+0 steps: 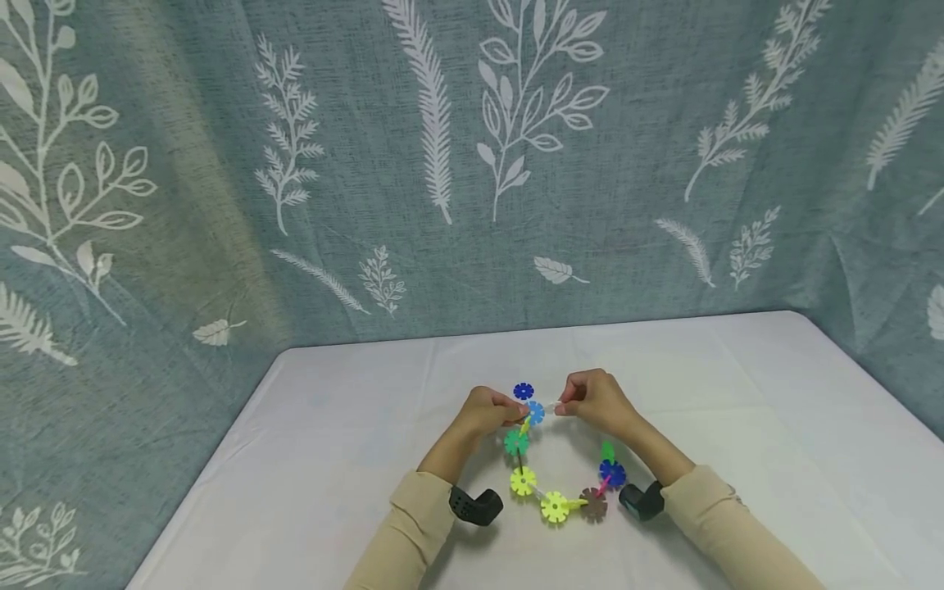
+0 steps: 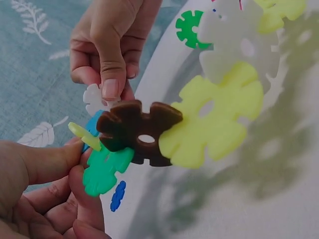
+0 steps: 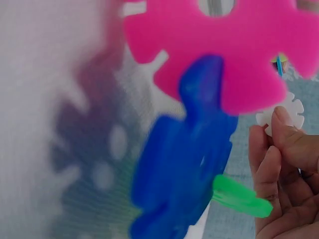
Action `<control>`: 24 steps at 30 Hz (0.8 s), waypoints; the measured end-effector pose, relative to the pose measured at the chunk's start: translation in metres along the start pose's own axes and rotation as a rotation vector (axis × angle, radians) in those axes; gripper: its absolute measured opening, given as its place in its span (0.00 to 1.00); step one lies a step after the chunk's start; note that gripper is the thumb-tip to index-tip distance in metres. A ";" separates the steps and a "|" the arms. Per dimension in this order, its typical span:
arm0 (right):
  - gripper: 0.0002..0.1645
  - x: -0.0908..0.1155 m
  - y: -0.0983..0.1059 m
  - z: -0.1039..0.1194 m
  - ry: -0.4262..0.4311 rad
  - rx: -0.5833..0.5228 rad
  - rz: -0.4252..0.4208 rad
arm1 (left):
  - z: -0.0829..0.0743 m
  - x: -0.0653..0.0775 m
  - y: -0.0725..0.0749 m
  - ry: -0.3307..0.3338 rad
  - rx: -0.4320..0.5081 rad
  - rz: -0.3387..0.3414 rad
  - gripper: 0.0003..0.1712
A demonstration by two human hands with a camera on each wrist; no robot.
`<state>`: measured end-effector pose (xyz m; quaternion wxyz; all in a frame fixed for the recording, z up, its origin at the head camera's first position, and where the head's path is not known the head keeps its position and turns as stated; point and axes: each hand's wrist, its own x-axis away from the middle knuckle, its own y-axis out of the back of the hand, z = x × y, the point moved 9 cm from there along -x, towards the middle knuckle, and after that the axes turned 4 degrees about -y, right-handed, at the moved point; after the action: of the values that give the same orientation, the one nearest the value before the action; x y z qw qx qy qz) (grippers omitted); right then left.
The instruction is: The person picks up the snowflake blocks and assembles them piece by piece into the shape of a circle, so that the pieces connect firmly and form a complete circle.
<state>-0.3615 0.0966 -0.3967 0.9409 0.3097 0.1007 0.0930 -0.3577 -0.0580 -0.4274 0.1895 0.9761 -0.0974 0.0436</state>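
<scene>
A chain of notched plastic flower discs is held up between the two hands. My left hand (image 1: pixel 487 410) pinches its left end at the light blue disc (image 1: pixel 534 412) and a yellow disc (image 2: pixel 83 134). Between thumb and fingers my right hand (image 1: pixel 599 401) pinches a white disc (image 3: pixel 296 120), which meets the light blue one. From there the chain curves through a teal disc (image 1: pixel 516 442), a brown disc (image 2: pixel 142 132), yellow discs (image 1: pixel 555 508), a pink disc (image 3: pixel 224 55) and a blue disc (image 1: pixel 612 474) to a green disc (image 1: pixel 608 451).
A single dark blue disc (image 1: pixel 524 391) lies on the white-covered table (image 1: pixel 332 459) beyond the left hand. Black wrist devices (image 1: pixel 475 506) sit at both cuffs. A leaf-patterned teal curtain (image 1: pixel 457 270) stands behind the table.
</scene>
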 end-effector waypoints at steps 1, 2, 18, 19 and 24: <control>0.09 0.000 0.000 0.000 0.004 -0.003 0.006 | 0.000 0.000 0.000 0.001 -0.001 -0.002 0.09; 0.09 0.000 -0.001 0.000 0.008 -0.011 0.011 | 0.000 0.000 0.000 0.002 -0.003 -0.003 0.09; 0.10 0.001 -0.016 0.014 0.124 0.047 0.079 | -0.001 0.006 -0.002 -0.051 -0.149 -0.066 0.06; 0.10 0.001 -0.017 0.015 0.139 0.064 0.089 | -0.003 0.008 -0.001 -0.085 -0.203 -0.066 0.07; 0.07 -0.002 -0.026 0.017 0.170 0.083 0.148 | -0.030 0.019 0.005 -0.324 -0.457 -0.148 0.10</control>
<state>-0.3559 0.0661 -0.3988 0.9059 0.3460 0.1605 0.1838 -0.3415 -0.0545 -0.3959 0.3890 0.9068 -0.0621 -0.1499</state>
